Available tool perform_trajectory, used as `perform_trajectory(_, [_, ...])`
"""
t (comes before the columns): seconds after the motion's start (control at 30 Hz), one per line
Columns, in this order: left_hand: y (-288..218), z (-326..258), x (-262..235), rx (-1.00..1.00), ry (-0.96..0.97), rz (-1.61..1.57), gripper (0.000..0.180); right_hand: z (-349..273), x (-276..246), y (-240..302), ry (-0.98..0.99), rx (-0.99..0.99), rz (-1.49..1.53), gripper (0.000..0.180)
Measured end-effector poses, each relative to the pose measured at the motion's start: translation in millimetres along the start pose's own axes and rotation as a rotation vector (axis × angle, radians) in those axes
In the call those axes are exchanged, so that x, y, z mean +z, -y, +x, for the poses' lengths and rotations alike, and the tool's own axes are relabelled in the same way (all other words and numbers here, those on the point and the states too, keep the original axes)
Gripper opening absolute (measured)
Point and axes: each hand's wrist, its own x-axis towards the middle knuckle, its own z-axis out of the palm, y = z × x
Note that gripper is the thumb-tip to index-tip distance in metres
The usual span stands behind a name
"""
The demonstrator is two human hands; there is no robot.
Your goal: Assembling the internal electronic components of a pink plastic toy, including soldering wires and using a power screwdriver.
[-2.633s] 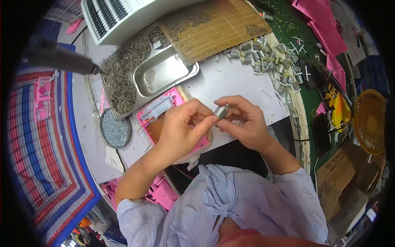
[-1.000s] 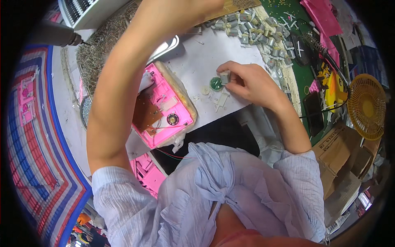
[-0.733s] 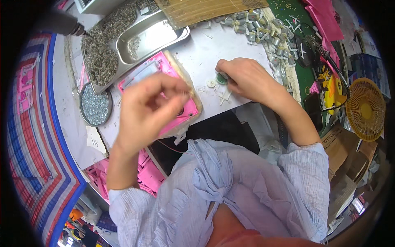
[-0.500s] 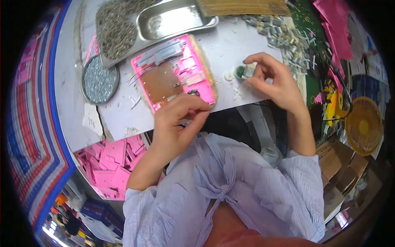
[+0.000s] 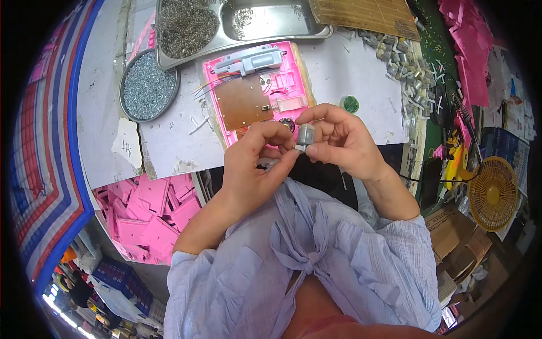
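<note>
My right hand [image 5: 353, 147] pinches a small silver motor [image 5: 305, 135] with a white end between thumb and fingers, just past the near edge of the table. Beside it, my left hand [image 5: 248, 161] has its thumb and forefinger closed together at the motor's white end; anything between those tips is too small to make out. Beyond both hands lies an open pink plastic housing [image 5: 302, 79] holding a brown circuit board [image 5: 241, 104], a grey plastic part [image 5: 262, 61] and loose wires. A small round green-filled pot [image 5: 349, 104] stands to the right of the housing.
A metal tray [image 5: 276, 35] with many small metal pieces stands at the back, cardboard [image 5: 367, 17] beside it. A round dish of screws [image 5: 149, 85] is left. Several loose motors [image 5: 403, 65] are heaped right. Pink panels [image 5: 152, 214] lie lower left; a yellow fan [image 5: 492, 195] stands far right.
My right hand has moved left with the motor, from beside the green pot to my left hand. My left hand stays pinched near the housing's front edge. The view has shifted slightly.
</note>
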Motion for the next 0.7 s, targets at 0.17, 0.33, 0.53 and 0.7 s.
perform_trajectory(0.17, [0, -2, 2, -0.01, -0.029, -0.097, 0.029, -5, 2, -5, -0.054, -0.193, -0.304, 0.047])
perform_trajectory(0.33, [1, 6, -7, 0.422, -0.046, 0.414, 0.032, 4, 0, 9, -0.115, -0.485, -0.853, 0.044])
perform_trajectory(0.53, [2, 12, -12, 0.607, -0.09, 0.429, 0.029, 7, 7, 25, -0.063, -0.347, -0.824, 0.034])
perform_trajectory(0.7, [-1, 15, -17, 0.528, -0.061, 0.377, 0.028, 14, -3, 7, -0.021, -0.758, -0.904, 0.032])
